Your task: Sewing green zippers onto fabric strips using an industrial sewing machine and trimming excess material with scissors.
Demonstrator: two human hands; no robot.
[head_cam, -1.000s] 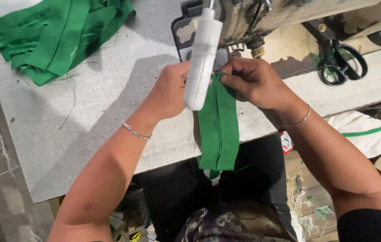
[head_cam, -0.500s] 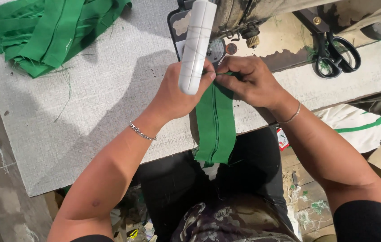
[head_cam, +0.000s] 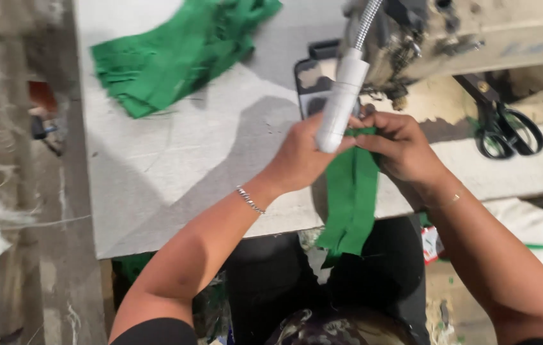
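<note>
Both hands, left hand (head_cam: 300,156) & right hand (head_cam: 399,145), pinch green fabric strip (head_cam: 351,198) at table (head_cam: 175,166) near edge. Green fabric pile (head_cam: 179,48) at far left corner; scissors (head_cam: 508,131) at right.

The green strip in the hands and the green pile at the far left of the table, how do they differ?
The green strip is a single piece, while the green pile is many pieces stacked loosely. The strip hangs over the table edge, pinched between the left hand and right hand; the pile lies flat, untouched. Both look like the same green fabric.

A sewing workshop: sewing machine (head_cam: 476,38), scissors (head_cam: 508,131), stacked green fabric pieces (head_cam: 175,51).
</note>
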